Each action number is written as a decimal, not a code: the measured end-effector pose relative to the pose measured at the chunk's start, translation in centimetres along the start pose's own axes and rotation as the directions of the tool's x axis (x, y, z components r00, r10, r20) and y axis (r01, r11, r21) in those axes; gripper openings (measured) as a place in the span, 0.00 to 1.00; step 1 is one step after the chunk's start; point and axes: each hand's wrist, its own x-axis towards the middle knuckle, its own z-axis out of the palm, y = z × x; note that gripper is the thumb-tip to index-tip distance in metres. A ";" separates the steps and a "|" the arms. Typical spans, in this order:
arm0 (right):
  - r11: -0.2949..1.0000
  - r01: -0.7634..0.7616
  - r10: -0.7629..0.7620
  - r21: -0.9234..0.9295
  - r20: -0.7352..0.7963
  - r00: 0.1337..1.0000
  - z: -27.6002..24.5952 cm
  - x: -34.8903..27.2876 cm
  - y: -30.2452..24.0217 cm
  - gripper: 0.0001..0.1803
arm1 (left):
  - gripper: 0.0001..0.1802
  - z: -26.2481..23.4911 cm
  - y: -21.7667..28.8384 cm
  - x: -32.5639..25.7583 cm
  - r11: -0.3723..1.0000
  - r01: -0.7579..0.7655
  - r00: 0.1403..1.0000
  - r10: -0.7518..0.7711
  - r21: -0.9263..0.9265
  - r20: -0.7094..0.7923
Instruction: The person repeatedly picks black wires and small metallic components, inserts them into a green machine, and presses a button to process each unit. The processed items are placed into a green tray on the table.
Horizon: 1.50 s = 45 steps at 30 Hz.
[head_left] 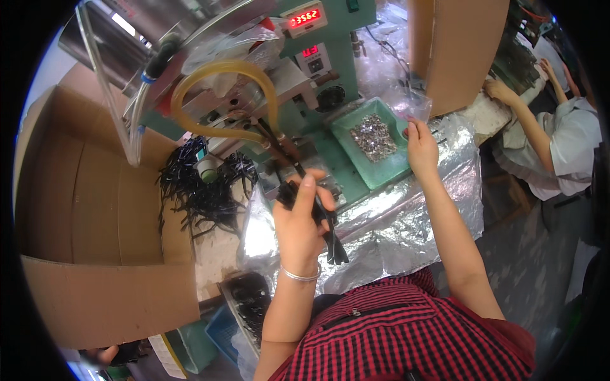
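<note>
My left hand is closed round a bundle of black strips, whose lower ends hang out below the fingers. One dark strip runs from its fingertips up toward the green machine. Small shiny metal pieces lie heaped in a shallow green tray to the right of the machine's working area. At the tray's right rim, the fingers of my right hand are closed on the edge. A yellow hose loops in front of the machine, above my left hand.
Tangled black strips are piled left of the machine, beside a large open cardboard box. Crinkled foil covers the bench front. Another cardboard panel stands at the back right. Another person works at the far right.
</note>
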 end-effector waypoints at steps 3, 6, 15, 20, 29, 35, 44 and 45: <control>1.000 0.017 -0.017 -0.006 -0.009 1.000 0.2 -0.1 0.1 0.18 | 0.12 0.0 -0.1 0.0 1.000 -0.016 1.000 0.016 0.001 -0.001; 0.999 -0.004 0.004 -0.039 -0.007 1.000 -0.3 -0.3 -0.5 0.18 | 0.12 0.2 0.0 0.0 0.998 -0.017 1.000 0.018 0.056 -0.006; 0.998 -0.010 0.010 -0.060 -0.009 1.000 -0.2 -0.1 -0.2 0.19 | 0.12 0.2 0.0 0.0 0.999 -0.017 1.000 0.017 0.034 -0.009; 0.998 -0.004 0.002 -0.068 -0.022 1.000 -0.1 -0.3 -0.4 0.19 | 0.12 0.2 -0.1 0.1 0.999 -0.027 1.000 0.027 0.036 -0.004; 0.997 -0.006 0.006 -0.074 -0.009 1.000 -0.5 -0.5 -0.9 0.19 | 0.12 0.3 -0.2 0.1 0.999 -0.034 0.999 0.034 0.016 -0.001; 0.998 -0.009 0.008 -0.067 -0.007 1.000 -0.4 -0.5 -0.9 0.19 | 0.12 0.3 -0.2 0.1 0.999 -0.037 0.999 0.037 0.012 -0.003; 0.997 -0.070 0.071 -0.039 0.016 0.997 -0.7 -0.4 -1.4 0.22 | 0.11 0.3 -0.4 0.1 0.999 -0.036 0.999 0.036 0.016 -0.011; 0.996 -0.084 0.085 -0.028 0.025 0.996 -0.7 -0.4 -1.6 0.22 | 0.12 0.1 -0.5 0.1 0.999 -0.033 0.999 0.033 0.015 -0.002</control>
